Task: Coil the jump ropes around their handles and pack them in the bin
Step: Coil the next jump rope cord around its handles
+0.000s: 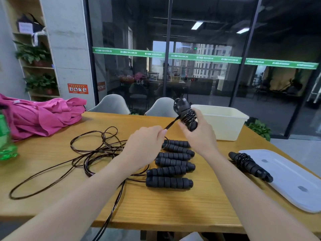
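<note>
Gripping a pair of black handles [186,117] upright above the table [173,206], the right hand [199,134] curls its fingers round the lower part, which leaves the upper part free to take rope. Several turns of cord already sit around the middle of the pair. The left hand [147,141] pinches the free end of that rope [172,123] between thumb and fingertips and holds it taut, slanting up to the handles, probably to keep the next turn snug. Judging by how short the free end is, this coil looks close to done.

Below the hands, six more handles [172,164] lie side by side in a row, with their loose cords [93,150] tangled off to the left and one loop trailing over the near edge; these seem to be waiting their turn. One finished bundle [248,164] lies to the right, touching the edge of the white lid [286,180]. The bin [224,120] stands open just behind the right hand, so packing is a short reach; its inside cannot be seen. At the far left sit a pink cloth [41,117] and a green bottle [6,140].
</note>
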The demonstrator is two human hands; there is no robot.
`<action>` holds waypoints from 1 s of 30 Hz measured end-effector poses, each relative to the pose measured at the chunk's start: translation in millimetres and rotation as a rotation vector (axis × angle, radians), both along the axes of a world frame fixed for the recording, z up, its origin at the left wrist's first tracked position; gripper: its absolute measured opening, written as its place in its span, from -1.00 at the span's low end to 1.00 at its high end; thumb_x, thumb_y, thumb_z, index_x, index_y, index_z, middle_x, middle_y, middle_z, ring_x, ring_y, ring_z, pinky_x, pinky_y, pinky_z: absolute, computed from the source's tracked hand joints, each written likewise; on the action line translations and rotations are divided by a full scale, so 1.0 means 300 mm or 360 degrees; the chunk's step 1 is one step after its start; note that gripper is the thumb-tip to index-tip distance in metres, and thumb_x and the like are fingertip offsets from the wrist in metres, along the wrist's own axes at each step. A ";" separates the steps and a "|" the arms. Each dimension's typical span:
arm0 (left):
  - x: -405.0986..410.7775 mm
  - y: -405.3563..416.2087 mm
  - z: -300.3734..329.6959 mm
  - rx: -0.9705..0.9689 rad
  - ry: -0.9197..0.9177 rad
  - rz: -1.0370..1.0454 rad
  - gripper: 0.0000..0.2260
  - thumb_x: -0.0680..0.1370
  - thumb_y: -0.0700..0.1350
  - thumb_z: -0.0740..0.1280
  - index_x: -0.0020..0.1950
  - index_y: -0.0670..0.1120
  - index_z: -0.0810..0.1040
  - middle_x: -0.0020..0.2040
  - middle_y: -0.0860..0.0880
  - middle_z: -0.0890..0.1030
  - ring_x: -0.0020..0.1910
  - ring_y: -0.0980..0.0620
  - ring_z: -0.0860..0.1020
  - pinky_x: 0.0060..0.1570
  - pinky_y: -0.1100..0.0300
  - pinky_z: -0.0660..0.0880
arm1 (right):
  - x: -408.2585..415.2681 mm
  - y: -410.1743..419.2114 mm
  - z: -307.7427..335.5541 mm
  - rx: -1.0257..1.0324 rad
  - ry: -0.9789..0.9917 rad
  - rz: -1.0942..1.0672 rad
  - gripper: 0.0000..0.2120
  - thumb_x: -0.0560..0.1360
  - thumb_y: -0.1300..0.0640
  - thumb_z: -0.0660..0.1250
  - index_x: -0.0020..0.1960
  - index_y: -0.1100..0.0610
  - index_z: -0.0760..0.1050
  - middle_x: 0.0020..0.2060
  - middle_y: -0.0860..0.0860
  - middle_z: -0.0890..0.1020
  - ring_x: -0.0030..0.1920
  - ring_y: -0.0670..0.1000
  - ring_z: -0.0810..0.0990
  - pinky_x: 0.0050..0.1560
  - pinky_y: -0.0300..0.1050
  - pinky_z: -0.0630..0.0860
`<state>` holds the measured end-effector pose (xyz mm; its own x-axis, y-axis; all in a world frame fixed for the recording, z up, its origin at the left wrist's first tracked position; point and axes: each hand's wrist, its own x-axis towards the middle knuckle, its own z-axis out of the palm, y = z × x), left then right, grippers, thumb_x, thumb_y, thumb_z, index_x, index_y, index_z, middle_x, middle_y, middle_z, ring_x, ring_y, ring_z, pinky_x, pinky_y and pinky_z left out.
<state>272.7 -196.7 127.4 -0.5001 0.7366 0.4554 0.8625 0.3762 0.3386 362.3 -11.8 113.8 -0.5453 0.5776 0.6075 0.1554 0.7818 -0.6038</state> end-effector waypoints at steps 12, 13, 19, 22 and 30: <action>-0.081 0.022 0.165 -0.0042 0.0519 -0.0271 -0.68 0.64 0.25 0.22 0.03 0.10 0.67 -0.16 0.13 0.62 -0.13 0.10 0.59 -0.07 0.10 0.58 | -0.004 -0.014 -0.085 0.1204 -0.0472 0.0107 -0.41 0.54 -0.24 0.43 0.42 -0.13 0.21 -0.17 -0.02 0.64 -0.22 0.09 0.65 -0.33 -0.13 0.38; -0.106 0.023 0.172 -0.0037 0.0363 -0.0310 -0.69 0.60 0.28 0.28 0.01 0.11 0.68 -0.17 0.12 0.64 -0.14 0.12 0.60 -0.07 0.08 0.61 | 0.006 -0.015 -0.084 0.1247 -0.0441 0.0182 -0.45 0.53 -0.22 0.44 0.36 -0.12 0.24 -0.19 -0.03 0.63 -0.24 0.09 0.64 -0.35 -0.13 0.35; -0.186 0.029 0.185 -0.0097 -0.0497 -0.0651 -0.70 0.55 0.18 0.43 -0.11 -0.05 0.70 -0.22 -0.04 0.64 -0.21 0.10 0.59 -0.10 0.22 0.50 | 0.036 -0.035 -0.079 0.1268 -0.0174 0.0372 -0.38 0.50 -0.11 0.46 0.48 -0.05 0.33 -0.18 -0.07 0.63 -0.22 0.02 0.62 -0.37 -0.14 0.43; -0.208 0.025 0.167 0.0017 -0.0789 -0.0722 -0.58 0.57 0.18 0.37 -0.04 -0.21 0.63 -0.20 -0.09 0.59 -0.17 0.03 0.56 -0.07 0.13 0.51 | 0.044 -0.059 -0.072 0.0910 -0.0048 0.0488 -0.33 0.53 -0.10 0.52 0.56 -0.06 0.36 0.06 -0.11 0.70 0.00 -0.06 0.67 -0.09 -0.05 0.64; -0.216 0.069 0.069 0.0259 -0.1097 -0.0615 -0.73 0.68 0.10 0.28 -0.01 -0.09 0.51 -0.36 0.04 0.41 -0.41 0.09 0.29 -0.41 0.23 0.26 | 0.035 -0.108 -0.084 0.0062 0.0340 0.0661 -0.39 0.53 0.00 0.53 0.51 0.03 0.41 0.20 -0.15 0.65 0.19 -0.15 0.64 0.18 -0.30 0.55</action>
<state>207.9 -176.1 147.9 -0.4309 0.8660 0.2537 0.4987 -0.0057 0.8667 372.9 -44.2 88.6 -0.5860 0.3113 0.7482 -0.3003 0.7741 -0.5573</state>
